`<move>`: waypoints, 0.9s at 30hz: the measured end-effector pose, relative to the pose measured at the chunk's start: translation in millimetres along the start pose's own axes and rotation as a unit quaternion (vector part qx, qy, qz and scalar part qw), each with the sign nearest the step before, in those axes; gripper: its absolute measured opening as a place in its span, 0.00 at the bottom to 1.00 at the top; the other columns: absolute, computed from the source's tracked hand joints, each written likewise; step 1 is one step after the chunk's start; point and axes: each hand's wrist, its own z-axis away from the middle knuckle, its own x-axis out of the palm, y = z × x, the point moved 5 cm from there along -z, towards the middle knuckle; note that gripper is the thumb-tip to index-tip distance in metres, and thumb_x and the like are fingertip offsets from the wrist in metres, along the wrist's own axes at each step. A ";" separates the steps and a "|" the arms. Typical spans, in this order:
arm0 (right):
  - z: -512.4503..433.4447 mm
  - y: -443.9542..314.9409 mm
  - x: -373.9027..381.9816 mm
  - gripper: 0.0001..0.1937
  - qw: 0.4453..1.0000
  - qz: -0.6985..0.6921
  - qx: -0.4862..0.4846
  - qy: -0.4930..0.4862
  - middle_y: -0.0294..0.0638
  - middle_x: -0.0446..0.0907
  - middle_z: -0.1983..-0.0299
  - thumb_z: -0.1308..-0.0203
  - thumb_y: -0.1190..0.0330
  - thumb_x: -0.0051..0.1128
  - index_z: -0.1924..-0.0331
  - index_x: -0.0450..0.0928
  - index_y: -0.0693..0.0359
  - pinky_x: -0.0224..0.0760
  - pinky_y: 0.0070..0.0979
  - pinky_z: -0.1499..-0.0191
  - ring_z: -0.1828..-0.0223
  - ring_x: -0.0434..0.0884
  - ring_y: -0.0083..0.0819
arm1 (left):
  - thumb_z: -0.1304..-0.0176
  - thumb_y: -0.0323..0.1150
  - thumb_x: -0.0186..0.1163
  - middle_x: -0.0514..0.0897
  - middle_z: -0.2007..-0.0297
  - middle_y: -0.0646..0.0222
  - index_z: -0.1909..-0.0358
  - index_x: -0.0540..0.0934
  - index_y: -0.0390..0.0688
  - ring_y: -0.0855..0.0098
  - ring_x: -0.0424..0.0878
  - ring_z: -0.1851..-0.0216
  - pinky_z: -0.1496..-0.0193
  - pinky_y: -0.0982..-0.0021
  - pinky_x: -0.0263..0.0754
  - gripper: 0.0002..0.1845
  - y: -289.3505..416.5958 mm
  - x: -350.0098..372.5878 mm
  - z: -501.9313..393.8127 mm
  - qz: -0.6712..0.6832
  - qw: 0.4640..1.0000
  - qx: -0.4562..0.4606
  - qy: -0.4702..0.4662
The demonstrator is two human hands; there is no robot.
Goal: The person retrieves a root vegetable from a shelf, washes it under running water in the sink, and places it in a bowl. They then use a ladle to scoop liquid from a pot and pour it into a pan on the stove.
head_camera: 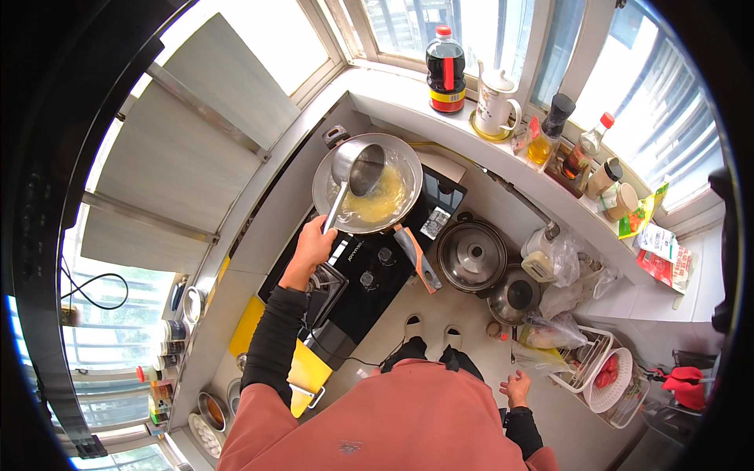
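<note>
My left hand (312,250) grips the handle of a metal ladle (359,165), whose bowl is tilted over a deep wok (409,206). Inside the wok a yellow food mass (380,197) lies in bubbling clear liquid. The wok stands on the far burner of a black gas stove (368,259), with its wood-look and grey handle (417,259) pointing down and right. My right hand (516,388) hangs low at my right side, fingers apart, holding nothing, near a plastic bag and a white rack.
A sauce bottle (446,73), a white teapot (496,106) and several condiments line the ledge. Lidded pots (472,253) stand right of the stove. A rack (589,353) carries a basket of red produce (609,377). Lower left are a yellow board (309,374) and a bowl (213,411).
</note>
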 end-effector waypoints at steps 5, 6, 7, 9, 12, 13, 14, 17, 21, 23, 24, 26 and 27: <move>-5.3 -6.0 2.7 0.30 1.000 -0.017 -0.018 -0.014 0.55 0.78 0.48 0.33 0.79 0.52 0.27 0.63 0.72 0.88 0.36 0.73 0.67 0.90 0.41 | 0.23 0.28 0.55 0.74 0.72 0.73 0.54 0.77 0.38 0.84 0.67 0.80 0.82 0.80 0.60 0.04 -5.4 -5.7 10.7 0.369 0.909 -0.169 -0.096; -6.5 -7.2 2.3 0.30 1.000 -0.007 -0.015 -0.009 0.55 0.78 0.49 0.33 0.79 0.52 0.27 0.63 0.72 0.88 0.36 0.73 0.68 0.90 0.41 | 0.23 0.28 0.55 0.74 0.71 0.72 0.52 0.76 0.38 0.84 0.67 0.80 0.82 0.80 0.60 0.05 -4.6 -9.8 17.1 0.417 0.884 -0.183 -0.103; -7.4 -9.2 3.1 0.30 0.999 -0.018 -0.022 -0.015 0.55 0.79 0.49 0.33 0.79 0.52 0.27 0.63 0.73 0.88 0.36 0.74 0.68 0.90 0.41 | 0.23 0.28 0.55 0.75 0.69 0.71 0.50 0.75 0.37 0.84 0.66 0.80 0.82 0.80 0.61 0.06 -3.4 -12.9 24.3 0.464 0.857 -0.196 -0.110; -8.9 -12.0 2.5 0.30 1.000 -0.010 -0.022 -0.003 0.56 0.79 0.49 0.34 0.79 0.52 0.27 0.63 0.73 0.87 0.36 0.74 0.68 0.89 0.40 | 0.22 0.29 0.55 0.76 0.68 0.70 0.43 0.72 0.35 0.84 0.65 0.80 0.82 0.81 0.61 0.12 0.0 -13.5 41.6 0.519 0.815 -0.213 -0.141; -8.8 -15.6 4.8 0.30 1.000 0.012 -0.023 -0.014 0.55 0.80 0.49 0.33 0.79 0.52 0.27 0.63 0.72 0.88 0.36 0.73 0.68 0.89 0.40 | 0.21 0.30 0.55 0.76 0.67 0.70 0.38 0.72 0.33 0.84 0.65 0.80 0.82 0.82 0.61 0.16 5.0 -10.9 58.6 0.546 0.785 -0.247 -0.158; -9.0 -17.6 6.4 0.30 0.999 0.009 -0.028 -0.024 0.55 0.80 0.49 0.33 0.78 0.52 0.27 0.63 0.72 0.88 0.36 0.73 0.68 0.90 0.40 | 0.21 0.30 0.54 0.76 0.67 0.70 0.38 0.72 0.33 0.85 0.65 0.80 0.82 0.83 0.61 0.16 10.0 -7.8 60.6 0.569 0.763 -0.244 -0.184; -9.3 -19.1 6.8 0.30 0.999 0.014 -0.027 -0.026 0.55 0.80 0.49 0.33 0.78 0.52 0.27 0.63 0.72 0.88 0.36 0.73 0.67 0.90 0.40 | 0.21 0.30 0.54 0.75 0.67 0.70 0.38 0.73 0.33 0.85 0.65 0.80 0.82 0.83 0.61 0.16 13.3 -5.2 59.6 0.571 0.763 -0.236 -0.187; -11.8 -26.3 7.9 0.29 0.999 0.011 -0.033 -0.027 0.55 0.80 0.49 0.32 0.78 0.51 0.27 0.64 0.72 0.88 0.35 0.73 0.67 0.90 0.40 | 0.21 0.30 0.54 0.75 0.68 0.71 0.39 0.73 0.33 0.86 0.65 0.79 0.82 0.83 0.61 0.15 16.8 -3.7 55.6 0.553 0.783 -0.223 -0.176; -13.7 -33.5 8.0 0.28 0.999 0.006 -0.044 -0.020 0.55 0.80 0.49 0.32 0.78 0.51 0.27 0.64 0.72 0.88 0.35 0.73 0.67 0.90 0.40 | 0.21 0.31 0.55 0.75 0.67 0.71 0.42 0.74 0.33 0.86 0.65 0.79 0.82 0.83 0.61 0.13 12.6 -7.4 60.3 0.505 0.819 -0.215 -0.169; -11.8 -33.3 8.4 0.28 0.999 -0.005 -0.048 -0.026 0.55 0.80 0.49 0.32 0.78 0.51 0.27 0.65 0.72 0.88 0.35 0.73 0.67 0.90 0.41 | 0.21 0.30 0.56 0.76 0.67 0.70 0.43 0.75 0.34 0.85 0.66 0.79 0.83 0.82 0.61 0.13 11.9 -8.2 62.0 0.488 0.829 -0.209 -0.177; -10.7 -31.5 7.4 0.28 0.999 0.003 -0.041 -0.018 0.55 0.80 0.49 0.32 0.78 0.51 0.27 0.65 0.72 0.88 0.35 0.73 0.67 0.90 0.41 | 0.22 0.30 0.56 0.75 0.68 0.70 0.44 0.75 0.34 0.85 0.67 0.79 0.83 0.82 0.61 0.12 11.0 -9.0 62.5 0.467 0.842 -0.206 -0.174; -7.7 -28.1 7.5 0.28 0.999 0.008 -0.044 -0.025 0.55 0.80 0.49 0.32 0.78 0.51 0.27 0.64 0.72 0.88 0.36 0.74 0.67 0.90 0.41 | 0.23 0.30 0.56 0.75 0.70 0.71 0.48 0.75 0.36 0.85 0.67 0.79 0.82 0.81 0.61 0.09 10.0 -11.1 62.0 0.429 0.868 -0.195 -0.155; -6.6 -25.5 6.2 0.29 0.999 0.021 -0.038 -0.015 0.56 0.80 0.49 0.32 0.78 0.51 0.27 0.64 0.72 0.88 0.36 0.74 0.67 0.90 0.41 | 0.23 0.29 0.56 0.75 0.70 0.71 0.51 0.75 0.37 0.84 0.68 0.79 0.83 0.81 0.61 0.07 9.6 -12.4 60.5 0.410 0.881 -0.186 -0.142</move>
